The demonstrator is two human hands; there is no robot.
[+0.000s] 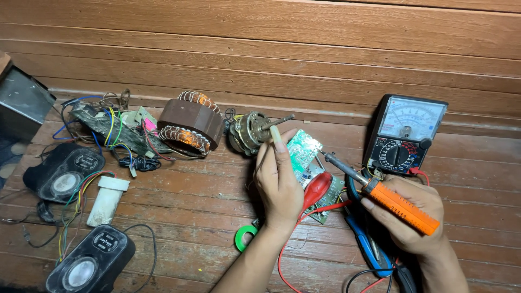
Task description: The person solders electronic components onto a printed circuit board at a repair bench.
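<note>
The left hand [279,182] is pinching a green circuit board [303,149] upright at scene centre, just near of a fan motor [251,133]. The right hand [410,217] is wrapped closed around an orange soldering iron [380,195], its tip just right of the board. Steadying both wrists and touching only the joint should be keeping nearby parts safe.

Orange grip w/ silver shaft on soldering iron [386,196]; green circuit board [303,150]; red probe [316,188]. Black multimeter [405,134] w/ white dial face, red lead. Copper windings on brown stator [191,122]; green tape roll [245,237]; black speakers [63,172].
</note>
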